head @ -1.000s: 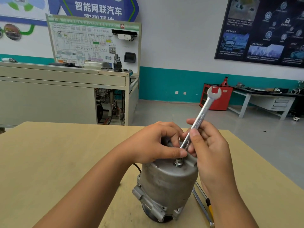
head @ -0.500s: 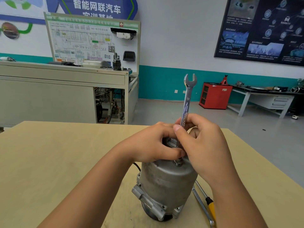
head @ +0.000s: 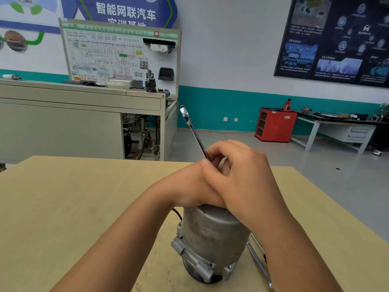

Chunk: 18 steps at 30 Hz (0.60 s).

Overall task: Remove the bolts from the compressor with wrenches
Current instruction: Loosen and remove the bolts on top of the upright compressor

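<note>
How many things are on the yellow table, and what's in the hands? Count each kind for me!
Compressor standing on the table: 1
Wrench gripped in the right hand: 1
Shiny metal tool lying on the table beside the compressor, partly hidden: 1
Total: 3

Bright even indoor light, soft shadows, slight motion blur, wide-angle bending at edges

My forearms (head: pixel 126 239) are bare from the frame's lower edge up to my left hand (head: pixel 189 186) and right hand (head: pixel 242 180) (one thumbnail (head: pixel 204 162) shows, cut short).
</note>
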{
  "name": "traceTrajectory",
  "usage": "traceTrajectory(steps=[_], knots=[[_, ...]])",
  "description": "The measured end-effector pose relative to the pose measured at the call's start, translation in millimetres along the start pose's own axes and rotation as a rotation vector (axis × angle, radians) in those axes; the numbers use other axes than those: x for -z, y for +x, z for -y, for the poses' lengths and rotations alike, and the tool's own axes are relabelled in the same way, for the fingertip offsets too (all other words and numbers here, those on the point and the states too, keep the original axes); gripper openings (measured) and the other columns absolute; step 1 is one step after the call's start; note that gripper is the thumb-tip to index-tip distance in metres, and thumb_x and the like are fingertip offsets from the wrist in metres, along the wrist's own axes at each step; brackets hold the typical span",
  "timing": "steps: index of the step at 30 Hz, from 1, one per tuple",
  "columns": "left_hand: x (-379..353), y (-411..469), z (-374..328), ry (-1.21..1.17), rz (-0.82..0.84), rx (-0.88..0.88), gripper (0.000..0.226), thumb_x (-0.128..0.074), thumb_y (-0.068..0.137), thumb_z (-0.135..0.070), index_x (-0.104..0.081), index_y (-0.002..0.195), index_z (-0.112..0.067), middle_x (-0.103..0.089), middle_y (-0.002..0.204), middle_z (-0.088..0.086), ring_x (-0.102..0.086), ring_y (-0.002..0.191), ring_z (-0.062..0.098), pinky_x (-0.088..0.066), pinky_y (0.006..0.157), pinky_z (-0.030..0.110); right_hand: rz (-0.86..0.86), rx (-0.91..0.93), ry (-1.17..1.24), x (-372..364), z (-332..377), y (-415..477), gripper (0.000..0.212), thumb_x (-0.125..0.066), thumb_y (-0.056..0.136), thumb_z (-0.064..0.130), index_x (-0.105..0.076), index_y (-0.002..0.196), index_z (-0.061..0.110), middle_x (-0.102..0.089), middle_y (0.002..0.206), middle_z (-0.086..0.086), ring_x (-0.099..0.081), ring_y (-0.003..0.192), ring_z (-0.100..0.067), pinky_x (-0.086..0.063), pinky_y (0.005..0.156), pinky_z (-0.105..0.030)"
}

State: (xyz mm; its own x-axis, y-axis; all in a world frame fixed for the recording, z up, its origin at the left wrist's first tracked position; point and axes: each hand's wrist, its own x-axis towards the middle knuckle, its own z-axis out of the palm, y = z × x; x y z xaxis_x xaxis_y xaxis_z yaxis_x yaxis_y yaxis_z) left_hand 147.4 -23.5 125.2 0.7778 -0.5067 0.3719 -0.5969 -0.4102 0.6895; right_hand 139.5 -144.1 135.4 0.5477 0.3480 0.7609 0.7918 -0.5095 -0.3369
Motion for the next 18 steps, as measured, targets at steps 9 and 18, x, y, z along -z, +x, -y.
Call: traceTrajectory(steps=[9, 18], knots=[[2.7, -0.4, 7.1, -0.077, -0.005, 0.062, 0.024, -0.076, 0.074, -0.005, -0.066, 0.087, 0.012, -0.062, 0.092, 0.015, -0.059, 0.091, 0.028, -0.047, 0.088, 0.035, -0.059, -0.058, 0.422, 15.6, -15.4, -33.0, 0.011, -0.051, 0.085, 0.039, -0.062, 0.082, 0.037, -0.065, 0.071, 0.011, -0.060, 0.056, -0.008, -0.051, 0.052, -0.021], [4.6, 0.7, 1.9, -0.046, 0.055, 0.075, 0.031, -0.065, 0.086, -0.008, -0.063, 0.081, -0.038, -0.061, 0.098, -0.016, -0.054, 0.098, -0.004, -0.037, 0.089, 0.007, -0.069, -0.138, 0.777, 11.2, -29.2, -45.5, 0.022, -0.046, 0.092, 0.036, -0.058, 0.076, 0.028, -0.057, 0.066, 0.004, -0.048, 0.056, -0.012, -0.043, 0.058, -0.019]])
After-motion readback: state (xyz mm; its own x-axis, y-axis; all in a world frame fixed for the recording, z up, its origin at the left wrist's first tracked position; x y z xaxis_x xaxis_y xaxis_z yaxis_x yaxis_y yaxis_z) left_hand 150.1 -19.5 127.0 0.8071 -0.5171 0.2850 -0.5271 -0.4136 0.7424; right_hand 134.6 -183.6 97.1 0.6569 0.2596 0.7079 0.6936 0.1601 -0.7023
